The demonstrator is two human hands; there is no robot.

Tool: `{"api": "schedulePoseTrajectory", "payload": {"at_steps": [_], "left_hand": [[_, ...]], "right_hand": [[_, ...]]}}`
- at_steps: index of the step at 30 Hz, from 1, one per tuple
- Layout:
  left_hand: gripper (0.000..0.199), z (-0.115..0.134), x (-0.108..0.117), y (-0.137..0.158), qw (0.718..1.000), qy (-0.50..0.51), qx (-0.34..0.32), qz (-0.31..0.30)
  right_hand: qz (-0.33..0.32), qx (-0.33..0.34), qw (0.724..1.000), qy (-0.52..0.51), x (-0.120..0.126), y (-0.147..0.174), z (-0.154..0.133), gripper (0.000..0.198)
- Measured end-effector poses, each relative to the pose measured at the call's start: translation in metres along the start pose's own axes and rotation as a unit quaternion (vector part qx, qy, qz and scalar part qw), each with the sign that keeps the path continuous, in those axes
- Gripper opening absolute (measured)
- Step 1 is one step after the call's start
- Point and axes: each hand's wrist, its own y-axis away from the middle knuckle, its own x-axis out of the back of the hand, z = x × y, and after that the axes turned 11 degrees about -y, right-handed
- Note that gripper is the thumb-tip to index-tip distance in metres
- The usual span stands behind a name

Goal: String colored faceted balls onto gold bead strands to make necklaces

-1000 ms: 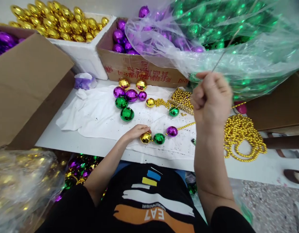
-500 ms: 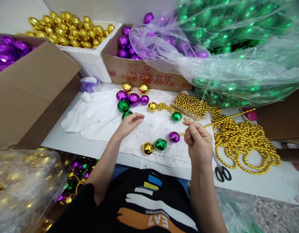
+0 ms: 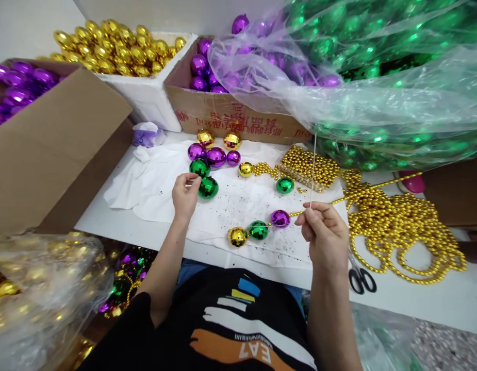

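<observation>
- Clock is the picture's, 12 at the far side.
- Right hand: we see thumb and fingertips pinching a long thin needle, tip toward 12.
- Left hand: fingers narrow, drawn toward thumb; we can't tell if anything's pinched or if it touches the green faceted ball at its 3.
- Second green faceted ball at left hand's 1, purple faceted balls just beyond.
- Row left of right hand, on white cloth: strung purple ball, then, toward 8, strung green ball and strung gold ball.
- Gold bead strand leaves strung purple ball between 2 and 3, passing behind right hand.
- Loose green ball at strung purple ball's 12.
- From right hand we get: bead box between 11 and 12, heaped gold strands at 3, scissors between 4 and 5.
- From picture centre: printed carton at 12, white foam box at 10.
</observation>
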Motion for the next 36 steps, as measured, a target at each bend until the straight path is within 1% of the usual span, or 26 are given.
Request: {"api": "schedulePoseTrajectory", "payload": {"at_steps": [2, 4, 7, 11, 15, 18, 20, 23, 26, 31, 36], "left_hand": [[0.025, -0.007, -0.007, 0.013, 0.997, -0.071, -0.039, 0.015], [0.035, -0.012, -0.015, 0.024, 0.991, -0.11, -0.074, 0.011], [0.048, -0.016, -0.024, 0.034, 0.986, -0.13, -0.101, -0.01], [0.055, -0.018, -0.031, 0.037, 0.985, -0.124, -0.115, -0.023], [0.062, -0.017, -0.039, 0.039, 0.989, -0.104, -0.103, -0.01], [0.063, -0.017, -0.045, 0.043, 0.993, -0.088, -0.082, -0.007], [0.063, -0.018, -0.049, 0.046, 0.994, -0.073, -0.079, -0.001], [0.064, -0.02, -0.053, 0.048, 0.995, -0.06, -0.077, 0.012], [0.064, -0.024, -0.054, 0.048, 0.996, -0.054, -0.064, 0.016], [0.062, -0.027, -0.054, 0.047, 0.997, -0.047, -0.059, 0.011], [0.064, -0.027, -0.054, 0.046, 0.997, -0.042, -0.058, -0.003]], "right_hand": [[0.005, -0.002, 1.0, -0.007, -0.003, 0.001, 0.001, 0.019], [0.003, 0.002, 1.0, -0.008, -0.006, 0.002, 0.001, 0.019], [0.0, 0.016, 1.0, -0.003, -0.009, 0.003, 0.001, 0.018], [-0.001, 0.021, 1.0, -0.002, -0.012, 0.009, 0.001, 0.016], [-0.013, 0.029, 0.998, -0.047, -0.02, 0.015, -0.008, 0.013], [-0.058, 0.002, 0.991, -0.123, -0.028, 0.019, -0.021, 0.011], [-0.09, -0.02, 0.982, -0.164, -0.034, 0.021, -0.029, 0.011], [-0.113, -0.033, 0.976, -0.182, -0.039, 0.025, -0.034, 0.011], [-0.108, -0.038, 0.975, -0.188, -0.041, 0.028, -0.031, 0.011], [-0.073, -0.059, 0.978, -0.187, -0.035, 0.027, -0.024, 0.012], [-0.043, -0.058, 0.984, -0.162, -0.027, 0.03, -0.028, 0.013]]}}
